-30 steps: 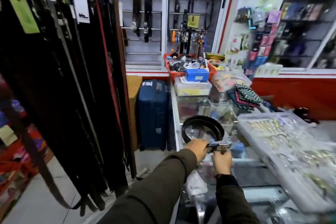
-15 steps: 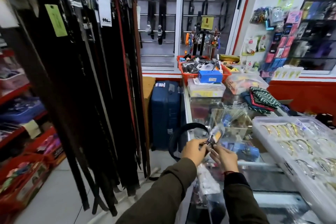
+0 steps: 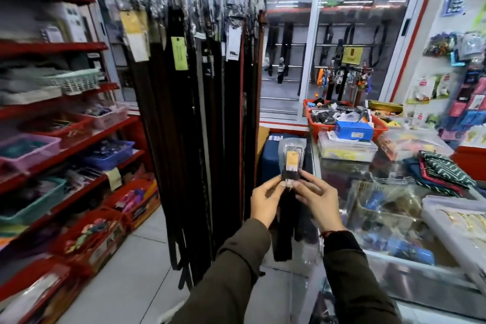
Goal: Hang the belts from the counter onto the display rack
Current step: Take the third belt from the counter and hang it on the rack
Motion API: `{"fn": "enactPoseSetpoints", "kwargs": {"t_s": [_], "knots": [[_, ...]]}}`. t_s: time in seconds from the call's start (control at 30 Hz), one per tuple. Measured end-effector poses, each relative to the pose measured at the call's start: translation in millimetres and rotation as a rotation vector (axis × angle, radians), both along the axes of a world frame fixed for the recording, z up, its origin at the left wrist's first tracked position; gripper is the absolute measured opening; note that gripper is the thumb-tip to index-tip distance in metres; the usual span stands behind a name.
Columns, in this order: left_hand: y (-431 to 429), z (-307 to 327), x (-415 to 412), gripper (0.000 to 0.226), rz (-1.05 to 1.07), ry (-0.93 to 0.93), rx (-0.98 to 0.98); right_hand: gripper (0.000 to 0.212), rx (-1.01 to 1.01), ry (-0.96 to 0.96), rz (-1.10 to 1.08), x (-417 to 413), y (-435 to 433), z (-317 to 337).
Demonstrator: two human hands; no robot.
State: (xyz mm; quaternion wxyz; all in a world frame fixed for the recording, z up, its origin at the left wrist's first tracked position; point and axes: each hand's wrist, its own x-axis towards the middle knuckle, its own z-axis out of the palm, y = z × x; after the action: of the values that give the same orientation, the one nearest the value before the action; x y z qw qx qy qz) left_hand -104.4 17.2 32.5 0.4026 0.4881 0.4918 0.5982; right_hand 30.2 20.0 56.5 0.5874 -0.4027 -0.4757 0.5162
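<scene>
A black belt (image 3: 282,229) hangs straight down from both my hands, its buckle end wrapped in clear plastic with a yellow tag (image 3: 292,159) pointing up. My left hand (image 3: 265,198) pinches the belt just below the buckle from the left. My right hand (image 3: 315,193) pinches it from the right. The display rack (image 3: 200,102), thick with dark hanging belts and paper tags, stands just left of the held belt. The glass counter (image 3: 339,173) lies to the right.
Red shelves (image 3: 68,139) with plastic baskets line the left wall. A blue suitcase (image 3: 269,163) stands behind the held belt. On the counter sit a red basket (image 3: 315,123), a blue box (image 3: 353,130), folded cloth (image 3: 444,171) and a tray of bangles (image 3: 457,221).
The belt, coiled over the counter before, now hangs uncoiled and upright between my hands. Both hands rose and shifted left toward the rack, and my view turned left and up.
</scene>
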Motion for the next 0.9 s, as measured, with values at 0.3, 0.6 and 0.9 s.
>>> {"fn": "enactPoseSetpoints", "kwargs": {"t_s": [0.3,0.6,0.9], "knots": [[26,120,-56,0.035,0.081,-0.109,0.21,0.019,0.153,0.128,0.066,-60,35,101],[39,240,-86,0.029,0.168,-0.112,0.444,0.023,0.415,0.131,0.105,-95,53,219],[27,317,-96,0.031,0.131,-0.127,0.511,0.031,0.445,0.165,0.154,-108,58,290]]}}
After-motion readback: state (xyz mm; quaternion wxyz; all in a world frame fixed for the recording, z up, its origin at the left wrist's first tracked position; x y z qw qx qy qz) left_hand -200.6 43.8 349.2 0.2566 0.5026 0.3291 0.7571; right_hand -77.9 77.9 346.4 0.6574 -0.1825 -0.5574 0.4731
